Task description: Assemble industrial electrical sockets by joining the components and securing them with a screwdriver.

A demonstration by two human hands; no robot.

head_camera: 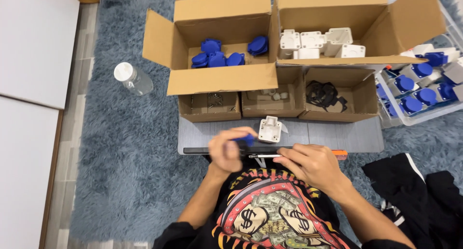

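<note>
Hands work close together at the bench (337, 133) edge: left hand (225, 150) grips a blue cap (247, 140), right hand (311, 163) holds a screwdriver (337, 154). White housing (269, 129) just beyond them might be knocked over, I think.

Black short-sleeved T-shirt (270, 215) at 6 o'clock; red, yellow and white money-bag print; forearms bare; no rings or watch.

The blurred left hand (226, 150) closes over a small blue plastic piece (247, 139), hiding most of it. The right hand (312, 163) covers the middle of a slim screwdriver with an orange handle (340, 154). The clear plastic bin of assembled white-and-blue sockets (420, 87) runs off the right edge. The contents of the small brown cardboard box of tiny dark screws (210, 102) are too small to make out.
</note>
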